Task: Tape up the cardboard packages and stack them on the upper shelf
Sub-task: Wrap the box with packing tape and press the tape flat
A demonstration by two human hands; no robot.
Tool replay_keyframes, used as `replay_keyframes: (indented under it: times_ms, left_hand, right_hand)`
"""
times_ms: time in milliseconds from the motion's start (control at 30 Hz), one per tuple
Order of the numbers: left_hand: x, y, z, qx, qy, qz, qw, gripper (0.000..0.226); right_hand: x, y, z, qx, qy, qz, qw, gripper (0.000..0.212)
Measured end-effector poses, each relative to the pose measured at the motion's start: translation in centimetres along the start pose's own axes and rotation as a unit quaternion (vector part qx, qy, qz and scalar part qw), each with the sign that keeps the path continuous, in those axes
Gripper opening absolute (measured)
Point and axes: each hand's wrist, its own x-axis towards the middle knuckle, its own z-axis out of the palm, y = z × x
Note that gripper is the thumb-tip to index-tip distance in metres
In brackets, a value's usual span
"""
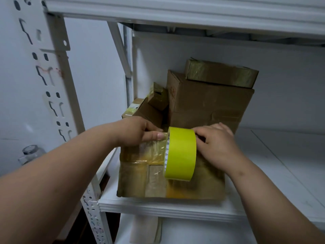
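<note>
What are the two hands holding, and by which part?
The right hand grips the yellow tape roll at its far side. The left hand pinches the pulled-out tape end over the box.

White metal shelf point(263, 173) bearing a taped cardboard package point(175, 187) in front, stacked boxes point(207, 103) behind, perhaps five

There are two hands, the left hand point(139, 131) and the right hand point(216, 141). There is one roll of yellow tape point(182, 154) in the middle. I count five brown boxes point(207, 101). One glass jar point(31, 153) sits at the left edge.
</note>
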Motion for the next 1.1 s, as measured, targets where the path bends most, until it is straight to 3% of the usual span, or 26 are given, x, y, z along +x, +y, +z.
replay_keyframes:
  times_ms: [67,133,167,333,400,500,600,700,833,933,1033,1100]
  left_hand:
    - [0.3,0.1,-0.5,0.003,0.003,-0.018,1.000,0.063]
    - [0.4,0.3,-0.7,0.006,-0.002,-0.038,0.999,0.044]
    - [0.5,0.3,-1.0,0.011,-0.005,-0.045,0.999,0.036]
    - [0.9,0.1,-1.3,0.032,0.001,-0.063,0.998,0.037]
    - [1.1,0.2,-0.5,0.061,0.070,-0.042,0.995,0.042]
    - [1.2,0.1,1.4,0.107,0.218,0.053,0.968,0.032]
    - [1.3,-0.9,2.9,0.078,0.265,0.099,0.956,0.032]
    - [1.9,-1.8,3.3,0.086,0.263,0.091,0.957,0.044]
    - [3.1,-3.1,3.3,0.177,0.152,0.074,0.969,0.056]
    - [3.4,-4.4,3.6,0.170,0.124,0.086,0.974,0.071]
    - [3.3,-4.3,4.3,0.169,0.175,0.078,0.967,0.075]
    - [3.4,-4.0,4.4,0.174,0.175,0.059,0.967,0.080]
  right_hand:
    - [1.0,-0.1,-0.3,0.019,-0.017,0.012,1.000,0.023]
    - [1.8,0.1,-0.7,0.034,-0.042,0.024,0.998,0.018]
    - [2.1,0.1,-1.0,0.040,-0.054,0.029,0.997,0.017]
    - [2.6,-0.6,-1.3,0.047,-0.097,0.051,0.993,0.027]
    - [3.0,-0.8,-1.0,0.049,-0.089,0.068,0.993,0.027]
    - [3.4,-0.8,0.1,0.042,-0.033,0.070,0.996,0.028]
    - [3.3,-1.0,1.2,0.042,0.030,0.037,0.998,0.032]
    - [2.9,-1.6,1.7,0.098,0.034,0.030,0.994,0.045]
    - [1.3,-2.4,1.1,0.297,-0.052,0.055,0.952,0.066]
    - [1.2,-2.9,1.6,0.408,-0.115,0.062,0.903,0.048]
    - [1.8,-3.0,2.2,0.384,-0.087,0.090,0.915,0.019]
    - [2.2,-3.4,2.2,0.368,-0.077,0.102,0.921,0.016]
